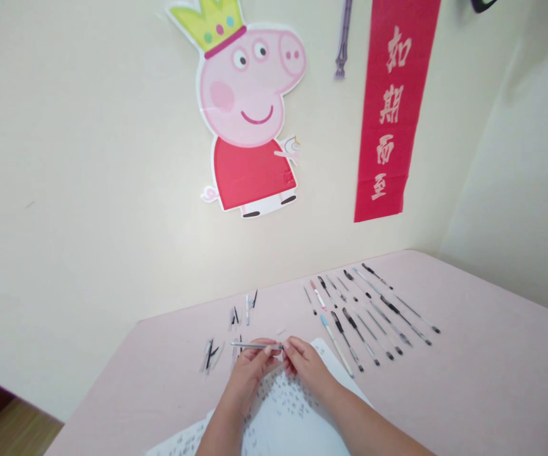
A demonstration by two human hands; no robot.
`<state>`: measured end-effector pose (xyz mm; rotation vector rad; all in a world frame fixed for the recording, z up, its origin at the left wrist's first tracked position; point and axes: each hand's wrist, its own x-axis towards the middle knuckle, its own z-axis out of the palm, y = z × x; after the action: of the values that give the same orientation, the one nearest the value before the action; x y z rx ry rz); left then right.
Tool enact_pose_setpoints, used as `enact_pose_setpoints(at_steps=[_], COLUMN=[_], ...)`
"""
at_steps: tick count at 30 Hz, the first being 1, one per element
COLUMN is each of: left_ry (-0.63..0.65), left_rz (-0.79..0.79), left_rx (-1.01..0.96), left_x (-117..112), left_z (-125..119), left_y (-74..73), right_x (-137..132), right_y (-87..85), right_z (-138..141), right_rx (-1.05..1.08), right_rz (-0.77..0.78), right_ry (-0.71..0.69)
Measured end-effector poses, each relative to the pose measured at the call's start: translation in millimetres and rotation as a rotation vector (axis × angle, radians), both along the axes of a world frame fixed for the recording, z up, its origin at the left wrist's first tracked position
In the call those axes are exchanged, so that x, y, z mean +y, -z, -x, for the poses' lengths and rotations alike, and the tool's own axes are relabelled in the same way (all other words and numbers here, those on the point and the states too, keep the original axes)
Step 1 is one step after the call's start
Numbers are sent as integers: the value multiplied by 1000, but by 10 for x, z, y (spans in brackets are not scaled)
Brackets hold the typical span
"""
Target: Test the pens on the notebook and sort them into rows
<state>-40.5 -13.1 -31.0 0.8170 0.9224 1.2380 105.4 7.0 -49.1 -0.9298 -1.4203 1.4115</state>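
Bridging left hand [250, 367] and right hand [307, 361] above the written sheet [293, 434]: pen [250, 345], probably light, stiff, slick, best gripped mid-barrel; fingers [261, 357] pinch barrel and end.

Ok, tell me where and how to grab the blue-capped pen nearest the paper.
Probably mid-barrel, straight down from above: the blue-capped pen lies flat, its slim barrel uncovered, while another pen lies close along its right side.
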Motion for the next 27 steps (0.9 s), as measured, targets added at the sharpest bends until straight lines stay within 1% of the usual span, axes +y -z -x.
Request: enact_pose_setpoints(at_steps=[7,15,21,27], left_ry=[18,41,38,49], left_rz=[-23,-67,-72,-106], left_rx=[-2,16,51,79], left_x=[-4,-7,-26,-37], left_z=[-7,5,-17,-32], left_y=[-2,12,-22,-45], right_x=[-23,-26,-22,-5], right_y=[-39,-34,-49,-28], right_z=[-13,-17,-20,-18], right_rx=[40,14,67,152], right_rz=[3,-12,41,139], right_ry=[-24,-26,-44,-65])
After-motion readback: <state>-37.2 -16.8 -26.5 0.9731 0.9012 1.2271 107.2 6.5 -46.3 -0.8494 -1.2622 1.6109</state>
